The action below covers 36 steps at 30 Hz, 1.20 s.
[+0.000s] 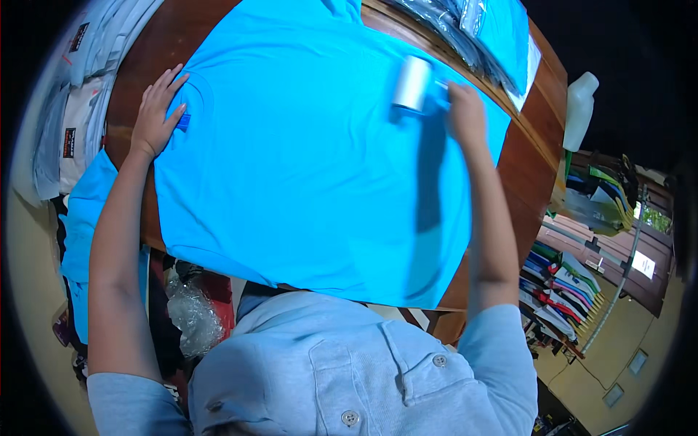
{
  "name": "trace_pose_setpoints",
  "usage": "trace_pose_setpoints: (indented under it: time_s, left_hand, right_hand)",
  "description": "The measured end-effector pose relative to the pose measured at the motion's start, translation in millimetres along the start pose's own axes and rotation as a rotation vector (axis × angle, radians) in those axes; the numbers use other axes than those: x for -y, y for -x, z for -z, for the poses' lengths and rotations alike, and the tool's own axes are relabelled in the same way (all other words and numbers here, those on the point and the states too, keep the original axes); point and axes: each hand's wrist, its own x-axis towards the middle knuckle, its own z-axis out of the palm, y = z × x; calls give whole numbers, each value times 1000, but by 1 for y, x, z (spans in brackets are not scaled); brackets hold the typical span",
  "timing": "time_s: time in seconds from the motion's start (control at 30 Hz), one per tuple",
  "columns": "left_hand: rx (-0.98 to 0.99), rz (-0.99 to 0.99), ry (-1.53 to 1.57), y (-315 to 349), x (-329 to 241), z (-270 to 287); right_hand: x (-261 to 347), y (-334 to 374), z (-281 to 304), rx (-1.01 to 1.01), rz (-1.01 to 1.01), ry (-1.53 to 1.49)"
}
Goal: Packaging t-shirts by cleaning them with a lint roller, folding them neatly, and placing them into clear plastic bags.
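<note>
A bright blue T-shirt (305, 160) lies spread over a brown wooden table, its neckline toward the left. My left hand (158, 112) rests flat by the neckline, fingers stretched out, with a dark blue neck label (183, 122) beside the thumb. In my right hand (465, 109) is the handle of a lint roller, closed in my fingers. The roller's white cylinder (412, 83) is over the right part of the shirt and casts a shadow; whether it touches the cloth I cannot tell.
Folded blue shirts in clear plastic (498, 36) lie at the table's far right. Packed pale garments (87, 87) are stacked at the left edge. Another blue cloth (91, 211) hangs below them. Crumpled clear plastic (193, 312) lies under the near edge. Shirts hang on a rack (560, 291) at right.
</note>
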Motion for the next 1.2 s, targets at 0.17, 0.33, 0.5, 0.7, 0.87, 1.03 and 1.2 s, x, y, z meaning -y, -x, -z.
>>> trace_pose_setpoints:
  time_s: [0.17,0.33,0.5,0.7,0.87,1.03,1.2]
  left_hand:
    - [-6,-11,0,0,1,-1]
    - [-2,-18,-10,-1,3,-3]
    - [-4,-20,-46,0,9,-7]
    - [-52,-46,72,-4,14,-11]
    - [-404,46,261,20,-4,2]
    - [-224,400,-108,160,-58,32]
    - [50,467,-13,255,-96,50]
  right_hand:
    - [-156,127,65,136,-381,214]
    - [-146,245,54,74,-936,113]
    - [-128,272,39,-173,-913,96]
    - [-64,297,49,-310,-963,318]
    - [44,372,48,-35,-1199,152]
    - [107,430,38,-57,-1172,48]
    - [105,443,25,-20,-1180,22]
